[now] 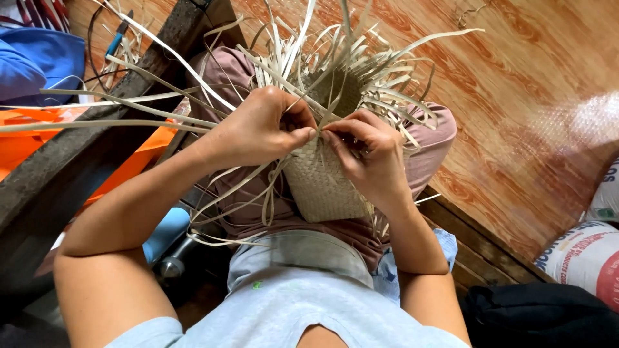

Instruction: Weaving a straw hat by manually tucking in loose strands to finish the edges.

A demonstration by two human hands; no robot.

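A half-woven basket (322, 183) of pale flat strips rests on the person's lap, its finished woven body pointing toward the torso and loose strips (335, 58) fanning out from its far rim. The left hand (258, 125) grips the basket's left rim, thumb and fingers pinched on a strip. The right hand (371, 154) sits on the right rim, fingertips meeting the left's at the weave edge, seemingly pinching a strip too. Right of the basket lie printed sacks (583, 254); left of it, orange fabric (26, 145).

pale tan woven basket (320, 187), orange wood-grain floor (516, 96)
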